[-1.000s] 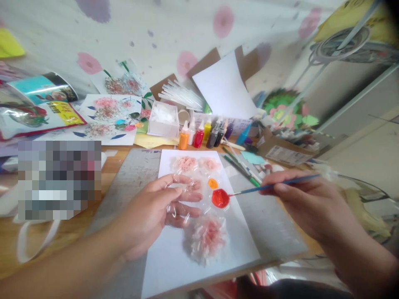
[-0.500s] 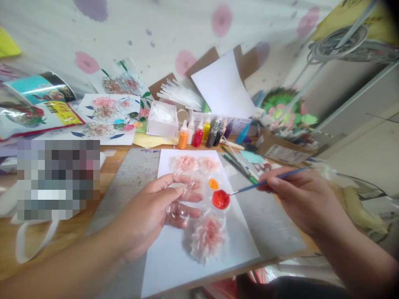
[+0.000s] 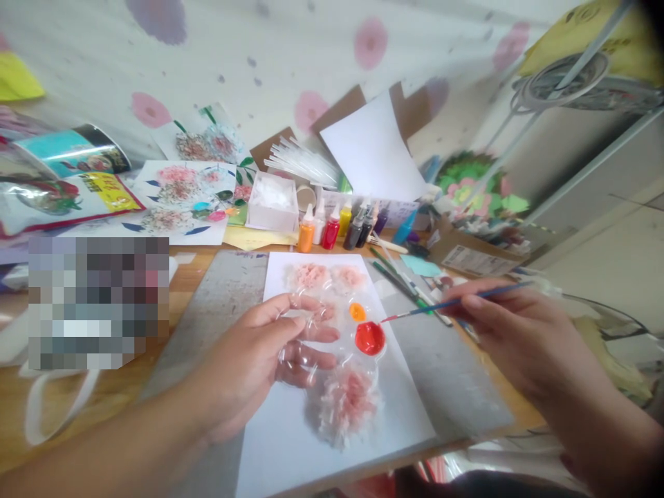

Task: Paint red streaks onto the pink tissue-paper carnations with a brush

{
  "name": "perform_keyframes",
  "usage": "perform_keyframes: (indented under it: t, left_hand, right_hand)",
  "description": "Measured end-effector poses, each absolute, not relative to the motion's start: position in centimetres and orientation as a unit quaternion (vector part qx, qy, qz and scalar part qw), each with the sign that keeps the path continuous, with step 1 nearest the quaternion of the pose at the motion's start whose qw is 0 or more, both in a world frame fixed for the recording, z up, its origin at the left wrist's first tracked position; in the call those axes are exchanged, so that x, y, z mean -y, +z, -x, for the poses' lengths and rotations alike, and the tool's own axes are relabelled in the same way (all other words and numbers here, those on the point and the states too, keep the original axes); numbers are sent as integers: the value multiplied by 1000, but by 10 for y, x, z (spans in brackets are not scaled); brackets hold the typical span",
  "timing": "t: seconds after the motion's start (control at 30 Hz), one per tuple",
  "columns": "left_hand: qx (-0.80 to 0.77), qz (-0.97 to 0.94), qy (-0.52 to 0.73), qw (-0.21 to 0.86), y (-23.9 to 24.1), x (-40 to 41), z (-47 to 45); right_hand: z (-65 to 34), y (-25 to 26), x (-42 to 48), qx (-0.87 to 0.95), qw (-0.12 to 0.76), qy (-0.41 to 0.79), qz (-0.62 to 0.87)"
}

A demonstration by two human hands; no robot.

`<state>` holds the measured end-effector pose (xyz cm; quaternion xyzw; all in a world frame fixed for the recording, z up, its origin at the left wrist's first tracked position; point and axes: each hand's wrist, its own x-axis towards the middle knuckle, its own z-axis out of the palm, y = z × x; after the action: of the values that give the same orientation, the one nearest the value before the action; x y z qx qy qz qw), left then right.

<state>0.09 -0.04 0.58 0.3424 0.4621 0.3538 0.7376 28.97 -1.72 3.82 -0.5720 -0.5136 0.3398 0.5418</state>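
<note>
My left hand (image 3: 280, 346) is closed on a clear plastic paint palette (image 3: 339, 339), its fingers showing through the transparent wells. One well holds red paint (image 3: 370, 338) and a smaller one orange paint (image 3: 357, 312). Between the fingers of my right hand (image 3: 498, 325) is a slim blue paintbrush (image 3: 440, 304), its red-coated tip just above the rim of the red well. Below the palette lies a white sheet of paper (image 3: 290, 443) bearing a large fluffy pink flower (image 3: 348, 404) and smaller pink blooms (image 3: 310, 275) near the top.
Under the paper is a grey board (image 3: 202, 297). Behind it stand several paint bottles (image 3: 330, 229) and a white box (image 3: 272, 204). Green pens (image 3: 399, 280) lie right of the paper, near a cardboard box (image 3: 467, 252). Finished flower pictures (image 3: 179, 200) rest at the back left.
The brush has lifted out of the red paint and moved slightly up and right, its tip now coated red. My left hand still holds the palette in nearly the same place.
</note>
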Motion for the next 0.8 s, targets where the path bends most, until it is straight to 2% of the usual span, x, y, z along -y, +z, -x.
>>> perform_keyframes:
  t: [0.2, 0.5, 0.8]
  left_hand:
    - [-460, -342, 357, 738, 6, 1, -1]
    - [-461, -361, 376, 718, 12, -4, 1]
    - [-508, -454, 348, 644, 11, -24, -1]
  right_hand:
    - [-292, 39, 19, 509, 551, 338, 568]
    - [-302, 63, 24, 449, 661, 325, 505]
    - [-321, 85, 47, 349, 782, 298, 422]
